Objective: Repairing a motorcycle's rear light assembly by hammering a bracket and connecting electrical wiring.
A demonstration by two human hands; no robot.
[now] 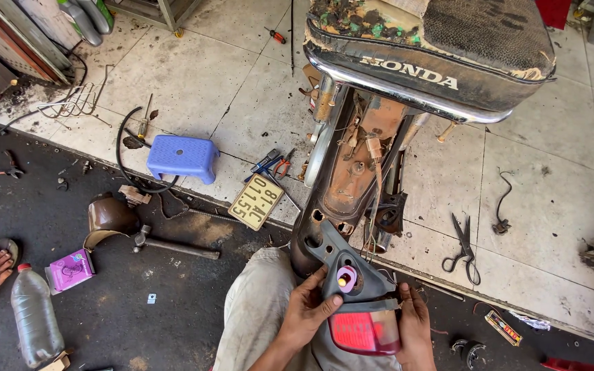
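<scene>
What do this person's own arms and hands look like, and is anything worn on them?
Both hands are bare: no gloves, rings or watch show on the left hand or the right hand. The forearms are bare too, with no sleeves reaching into view. Below them the person wears light, greyish trousers marked with dirt stains.

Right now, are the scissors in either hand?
No. The scissors lie on the tiled floor, while both hands hold the red tail light.
</scene>
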